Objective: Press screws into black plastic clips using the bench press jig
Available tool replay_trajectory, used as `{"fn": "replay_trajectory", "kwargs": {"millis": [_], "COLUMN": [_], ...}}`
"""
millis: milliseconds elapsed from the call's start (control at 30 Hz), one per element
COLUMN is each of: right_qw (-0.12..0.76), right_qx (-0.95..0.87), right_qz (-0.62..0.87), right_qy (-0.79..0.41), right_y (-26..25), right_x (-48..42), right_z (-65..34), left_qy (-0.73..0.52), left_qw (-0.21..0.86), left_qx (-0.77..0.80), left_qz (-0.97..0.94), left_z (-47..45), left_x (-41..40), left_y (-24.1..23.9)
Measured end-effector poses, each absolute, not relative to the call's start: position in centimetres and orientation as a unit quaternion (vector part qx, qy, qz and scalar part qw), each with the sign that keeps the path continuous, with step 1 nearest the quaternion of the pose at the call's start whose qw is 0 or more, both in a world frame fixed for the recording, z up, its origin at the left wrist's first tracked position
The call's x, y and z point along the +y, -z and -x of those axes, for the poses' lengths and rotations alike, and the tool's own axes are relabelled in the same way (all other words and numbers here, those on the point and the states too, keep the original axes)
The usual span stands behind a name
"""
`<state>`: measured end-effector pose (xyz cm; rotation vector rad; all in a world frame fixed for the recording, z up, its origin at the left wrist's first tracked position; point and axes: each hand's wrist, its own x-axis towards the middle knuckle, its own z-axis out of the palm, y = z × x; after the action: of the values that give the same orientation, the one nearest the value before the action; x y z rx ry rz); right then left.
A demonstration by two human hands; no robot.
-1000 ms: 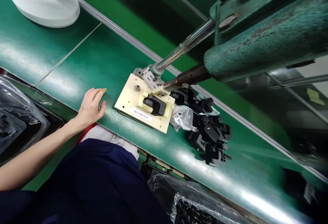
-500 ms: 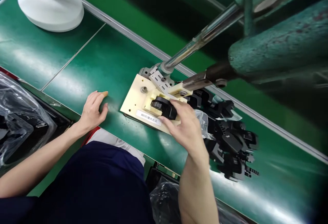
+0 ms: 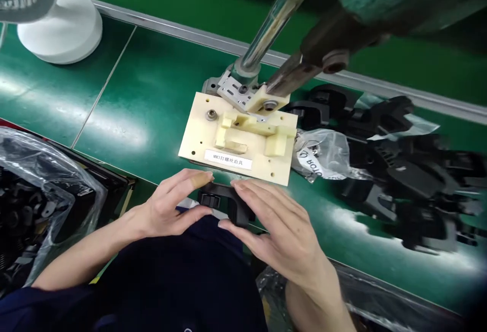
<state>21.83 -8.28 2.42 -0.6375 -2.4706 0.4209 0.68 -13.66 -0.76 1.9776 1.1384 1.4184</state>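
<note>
Head view, the one feed I have. Both hands grip one black part (image 3: 240, 208) at the bench's near edge, just in front of the cream fixture plate (image 3: 191, 132). I read the two-ended hold as a way to steady it and control its tilt. Left hand (image 3: 167, 206): bent fingers and thumb pinch the left end; a tan finger cover (image 3: 201, 180) sits on one finger, perhaps against wear. Right hand (image 3: 283, 225): straighter fingers above, thumb below, spanning the right end.

The plate lies flat on the bench (image 3: 163, 81), its label (image 3: 228, 159) toward the near edge, presumably for reading. Its raised blocks (image 3: 276, 142) look shaped to locate a part. A metal post (image 3: 272, 23) stands behind, toward the far edge.

Right of the plate: a printed plastic bag (image 3: 329, 152), then more black pieces (image 3: 409, 180), likely grouped for short reaches. White fan base (image 3: 63, 30): far-left corner area.
</note>
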Motion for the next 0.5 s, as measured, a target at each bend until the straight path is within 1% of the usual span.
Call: {"fn": "replay_trajectory", "kwargs": {"millis": [67, 133, 200, 300, 400, 500], "right_qw": [0.289, 0.320, 0.347, 0.359, 0.391, 0.417], "right_qx": [-0.916, -0.901, -0.876, -0.836, -0.797, -0.789], "right_qz": [0.241, 0.249, 0.271, 0.312, 0.321, 0.307], "right_qy": [-0.140, -0.153, -0.195, -0.276, -0.331, -0.331], "right_y": [-2.0, -1.6, -1.2, -0.5, 0.0, 0.5], "right_x": [-8.7, -9.2, -9.7, -10.7, -11.5, -12.2], "right_z": [-22.0, -22.2, -22.3, -22.2, -21.9, -21.6], "left_qy": [-0.521, -0.536, -0.557, -0.580, -0.580, -0.571], "left_qw": [0.211, 0.220, 0.237, 0.265, 0.340, 0.430], "left_qx": [0.403, 0.384, 0.362, 0.347, 0.356, 0.360], "left_qz": [-0.723, -0.719, -0.708, -0.688, -0.649, -0.599], "left_z": [-0.7, -0.7, -0.8, -1.2, -1.6, -1.9], "left_x": [-13.6, -13.8, -14.0, -14.4, -14.8, -15.0], "left_y": [1.2, 1.5, 1.9, 2.1, 2.0, 1.7]}}
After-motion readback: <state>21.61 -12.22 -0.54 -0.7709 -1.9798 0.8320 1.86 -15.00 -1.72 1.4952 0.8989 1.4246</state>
